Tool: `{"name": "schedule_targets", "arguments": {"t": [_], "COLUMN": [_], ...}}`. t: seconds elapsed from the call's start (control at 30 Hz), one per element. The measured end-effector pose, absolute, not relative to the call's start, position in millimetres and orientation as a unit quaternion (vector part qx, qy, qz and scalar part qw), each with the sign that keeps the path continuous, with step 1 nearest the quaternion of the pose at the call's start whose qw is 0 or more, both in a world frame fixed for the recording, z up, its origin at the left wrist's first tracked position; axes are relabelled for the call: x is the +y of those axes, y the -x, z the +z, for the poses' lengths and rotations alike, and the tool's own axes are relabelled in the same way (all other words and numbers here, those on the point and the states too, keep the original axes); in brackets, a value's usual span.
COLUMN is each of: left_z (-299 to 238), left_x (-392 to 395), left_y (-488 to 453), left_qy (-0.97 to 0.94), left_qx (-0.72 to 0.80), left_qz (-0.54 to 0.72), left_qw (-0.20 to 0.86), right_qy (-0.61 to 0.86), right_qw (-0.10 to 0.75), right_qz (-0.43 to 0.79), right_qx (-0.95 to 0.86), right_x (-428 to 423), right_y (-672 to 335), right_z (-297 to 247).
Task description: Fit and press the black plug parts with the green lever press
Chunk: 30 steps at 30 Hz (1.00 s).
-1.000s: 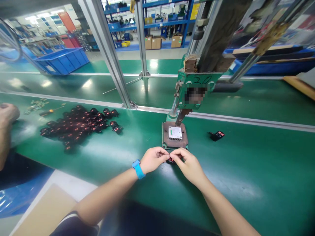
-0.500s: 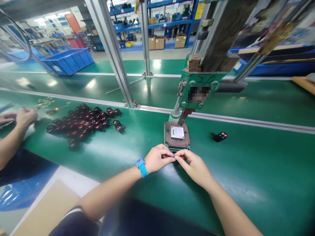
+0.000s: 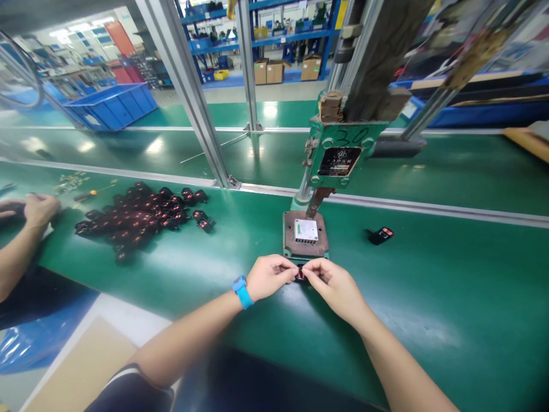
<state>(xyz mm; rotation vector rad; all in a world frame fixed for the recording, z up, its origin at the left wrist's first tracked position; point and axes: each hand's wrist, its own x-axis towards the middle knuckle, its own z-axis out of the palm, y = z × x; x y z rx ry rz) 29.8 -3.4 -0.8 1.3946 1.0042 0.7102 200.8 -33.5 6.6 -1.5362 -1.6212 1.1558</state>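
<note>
Between my hands, just in front of the press base, is a small black part with red inside (image 3: 301,273), partly covered by my fingertips. My left hand (image 3: 269,278), with a blue band at its wrist, pinches at the part's left side. On the other side my right hand (image 3: 330,281) has thumb and forefinger pressed together at it. Whether either pinch also holds some tiny piece is too small to tell. Behind my hands stands the green hand press (image 3: 343,151), with a silver metal block (image 3: 306,230) on its brown base plate (image 3: 290,243).
A single black part (image 3: 380,235) lies to the right of the press. Left of it spreads a pile of black parts with red marks (image 3: 141,214), beside a screwdriver (image 3: 88,195). At far left are a co-worker's hands (image 3: 40,210). An aluminium post (image 3: 193,109) rises behind.
My fingertips have moved slightly apart, so the black and red part between them now shows. The whole view has shifted a little.
</note>
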Motion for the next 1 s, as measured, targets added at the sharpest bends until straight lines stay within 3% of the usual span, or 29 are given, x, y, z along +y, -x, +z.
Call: {"name": "schedule_targets", "arguments": {"t": [0.17,0.5,0.6,0.73,0.87,1.0], "left_z": [-7,-4,6,13,3,-6], "left_x": [-3,0,-1,1,5,4], "left_y": [-32,-22,-14,-15,-25,-29], "left_qy": [-0.478,-0.51,-0.601,-0.805,-0.839,-0.826], "left_qx": [0.459,0.534,0.534,0.387,0.334,0.343], "left_qz": [0.306,0.231,0.266,0.293,0.302,0.34], "left_qw": [0.684,0.634,0.531,0.34,0.307,0.289], "right_qy": [0.576,0.562,0.565,0.56,0.552,0.553], "right_qw": [0.309,0.301,0.294,0.312,0.321,0.3], "right_qz": [0.421,0.371,0.382,0.404,0.453,0.42], "right_qx": [-0.629,-0.675,-0.67,-0.653,-0.623,-0.654], "right_x": [-34,-36,-36,-35,-32,-28], "right_y": [-201,-203,-204,-206,-209,-212], "right_z": [9,17,14,10,5,5]}}
